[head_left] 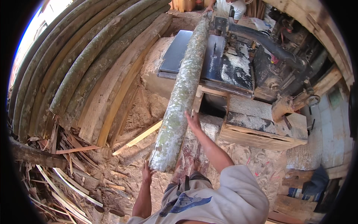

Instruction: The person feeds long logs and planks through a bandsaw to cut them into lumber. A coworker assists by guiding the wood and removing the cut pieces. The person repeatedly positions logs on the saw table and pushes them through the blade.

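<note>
Log (pixel 181 99), underside hidden, touches left hand (pixel 147 174) at near end and right hand (pixel 193 122) alongside, either's grip impossible to tell

Dark metal saw table (pixel 176 48) carries long mottled log (pixel 178 97) across it and pale sawdust (pixel 235 71) on its right part, wooden box (pixel 257 139) by its near side is dusted too, floor (pixel 264 160) bears sawdust and, lower left, thin wood strips (pixel 78 187).

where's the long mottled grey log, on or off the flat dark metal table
On: the log crosses the table, hiding part of its top, near end overhanging.
</note>
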Demonstrator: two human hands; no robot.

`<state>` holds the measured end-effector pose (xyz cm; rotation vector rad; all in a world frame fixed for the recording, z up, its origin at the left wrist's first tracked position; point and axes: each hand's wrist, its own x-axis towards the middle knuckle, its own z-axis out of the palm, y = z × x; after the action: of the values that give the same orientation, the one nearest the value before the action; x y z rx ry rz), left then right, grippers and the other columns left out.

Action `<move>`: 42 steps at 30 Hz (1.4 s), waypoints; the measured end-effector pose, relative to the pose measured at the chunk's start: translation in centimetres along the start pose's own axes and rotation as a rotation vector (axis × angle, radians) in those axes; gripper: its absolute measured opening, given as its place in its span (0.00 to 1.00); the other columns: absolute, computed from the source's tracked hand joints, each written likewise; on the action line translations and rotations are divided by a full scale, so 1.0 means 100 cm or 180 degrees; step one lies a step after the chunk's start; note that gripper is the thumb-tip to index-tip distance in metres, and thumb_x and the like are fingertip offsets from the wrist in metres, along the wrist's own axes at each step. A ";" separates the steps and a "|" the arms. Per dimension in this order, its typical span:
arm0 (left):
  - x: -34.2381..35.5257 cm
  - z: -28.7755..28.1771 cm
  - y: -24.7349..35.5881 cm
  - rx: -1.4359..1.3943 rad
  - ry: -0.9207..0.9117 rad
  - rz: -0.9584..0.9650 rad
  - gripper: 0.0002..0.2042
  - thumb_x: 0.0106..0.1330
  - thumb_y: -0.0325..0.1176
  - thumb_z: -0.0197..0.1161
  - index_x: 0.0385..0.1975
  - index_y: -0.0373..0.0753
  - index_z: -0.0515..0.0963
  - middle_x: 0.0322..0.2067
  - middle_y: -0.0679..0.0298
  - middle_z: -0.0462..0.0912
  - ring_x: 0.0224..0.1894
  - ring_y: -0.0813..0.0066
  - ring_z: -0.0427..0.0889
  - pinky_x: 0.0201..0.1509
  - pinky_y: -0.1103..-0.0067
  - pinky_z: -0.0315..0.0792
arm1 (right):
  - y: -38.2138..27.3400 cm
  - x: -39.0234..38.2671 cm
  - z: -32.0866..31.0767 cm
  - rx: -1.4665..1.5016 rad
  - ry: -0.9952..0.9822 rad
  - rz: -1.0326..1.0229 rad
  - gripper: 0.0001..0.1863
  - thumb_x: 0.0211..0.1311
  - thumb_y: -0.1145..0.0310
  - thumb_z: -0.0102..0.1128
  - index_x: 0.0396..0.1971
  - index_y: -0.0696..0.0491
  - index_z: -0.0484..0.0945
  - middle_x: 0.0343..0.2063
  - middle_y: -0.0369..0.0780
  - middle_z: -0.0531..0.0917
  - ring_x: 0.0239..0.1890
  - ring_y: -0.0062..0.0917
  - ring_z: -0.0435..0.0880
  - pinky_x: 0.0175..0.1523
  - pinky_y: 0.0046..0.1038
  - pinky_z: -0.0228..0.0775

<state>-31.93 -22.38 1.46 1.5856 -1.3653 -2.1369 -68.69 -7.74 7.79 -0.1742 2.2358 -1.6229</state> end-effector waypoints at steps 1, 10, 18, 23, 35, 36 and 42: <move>-0.009 -0.012 -0.021 0.0007 0.0186 -0.0288 0.31 0.67 0.59 0.49 0.61 0.41 0.61 0.46 0.53 0.78 0.43 0.62 0.80 0.38 0.70 0.76 | 0.002 0.021 0.001 -0.0135 0.0278 0.0084 0.41 0.58 0.40 0.55 0.58 0.63 0.67 0.54 0.56 0.73 0.58 0.45 0.71 0.61 0.37 0.63; -0.079 -0.102 -0.150 0.1446 -0.0215 -0.1546 0.37 0.59 0.58 0.63 0.59 0.36 0.64 0.38 0.55 0.83 0.32 0.65 0.82 0.34 0.70 0.75 | 0.008 -0.086 0.018 -0.0242 -0.0397 -0.0098 0.40 0.63 0.45 0.53 0.65 0.57 0.57 0.61 0.53 0.66 0.62 0.41 0.67 0.62 0.34 0.62; -0.058 -0.045 -0.047 0.0709 -0.0847 -0.0790 0.31 0.64 0.54 0.59 0.58 0.38 0.67 0.42 0.59 0.81 0.40 0.71 0.80 0.42 0.74 0.74 | 0.062 -0.326 0.000 0.0257 -0.2023 0.1310 0.27 0.66 0.51 0.54 0.46 0.65 0.75 0.35 0.47 0.85 0.35 0.26 0.86 0.38 0.24 0.78; -0.091 0.021 0.012 -0.0810 -0.1913 -0.1214 0.38 0.66 0.61 0.49 0.70 0.49 0.44 0.60 0.51 0.66 0.57 0.57 0.72 0.57 0.63 0.70 | 0.107 -0.326 -0.038 0.0291 -0.0979 0.1814 0.21 0.67 0.55 0.52 0.34 0.62 0.80 0.27 0.41 0.85 0.29 0.21 0.84 0.33 0.21 0.76; -0.075 0.142 0.145 -0.1739 -0.1162 -0.0632 0.51 0.61 0.69 0.46 0.69 0.33 0.37 0.57 0.43 0.70 0.58 0.50 0.72 0.62 0.65 0.67 | 0.258 -0.176 -0.174 -0.0382 -0.0161 0.3115 0.17 0.61 0.58 0.55 0.42 0.55 0.80 0.30 0.39 0.84 0.27 0.26 0.85 0.29 0.28 0.77; -0.062 0.159 0.156 -0.1650 -0.1308 -0.0671 0.50 0.61 0.70 0.45 0.70 0.35 0.37 0.57 0.43 0.70 0.58 0.50 0.72 0.62 0.64 0.66 | 0.248 -0.162 -0.182 -0.0388 -0.0170 0.3019 0.17 0.62 0.59 0.54 0.43 0.54 0.80 0.31 0.39 0.84 0.28 0.26 0.85 0.30 0.27 0.77; 0.031 0.292 0.213 -0.1114 -0.2319 -0.0621 0.49 0.60 0.73 0.39 0.71 0.40 0.39 0.58 0.46 0.70 0.59 0.56 0.71 0.63 0.67 0.65 | 0.217 -0.070 -0.225 0.0236 0.0177 0.2382 0.18 0.65 0.57 0.53 0.48 0.53 0.76 0.34 0.39 0.83 0.30 0.25 0.84 0.33 0.29 0.77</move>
<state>-65.22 -19.81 15.64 0.8613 -0.8943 -3.0373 -67.93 21.67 -4.99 0.6557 1.9164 -1.2821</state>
